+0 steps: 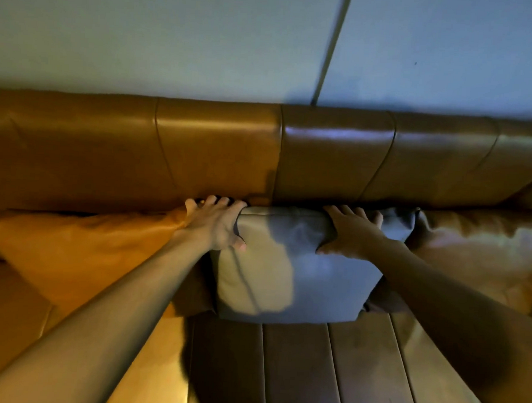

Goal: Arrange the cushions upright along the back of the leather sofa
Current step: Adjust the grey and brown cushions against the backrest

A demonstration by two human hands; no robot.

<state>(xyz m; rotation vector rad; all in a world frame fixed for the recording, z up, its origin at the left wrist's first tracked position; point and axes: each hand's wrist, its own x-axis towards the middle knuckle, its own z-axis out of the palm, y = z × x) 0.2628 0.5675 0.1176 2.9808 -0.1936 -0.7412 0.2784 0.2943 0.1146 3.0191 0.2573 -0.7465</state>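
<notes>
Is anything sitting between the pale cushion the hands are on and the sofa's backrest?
Nothing visible does. The pale cushion stands upright with its top edge at the backrest. The left hand and right hand grip its top corners, fingers hooked behind; orange cushions flank it.

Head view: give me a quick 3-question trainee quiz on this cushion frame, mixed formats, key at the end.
1. True or false: the pale cushion stands upright against the sofa backrest.
2. Multiple choice: where does the left hand grip the pale cushion? A) bottom edge B) top left corner C) middle of the front face
3. Fill in: the right hand grips the pale cushion along its ____ edge.

Key: 1 true; 2 B; 3 top. An orange cushion sits on the left of the pale one and a tan cushion on the right.
</notes>
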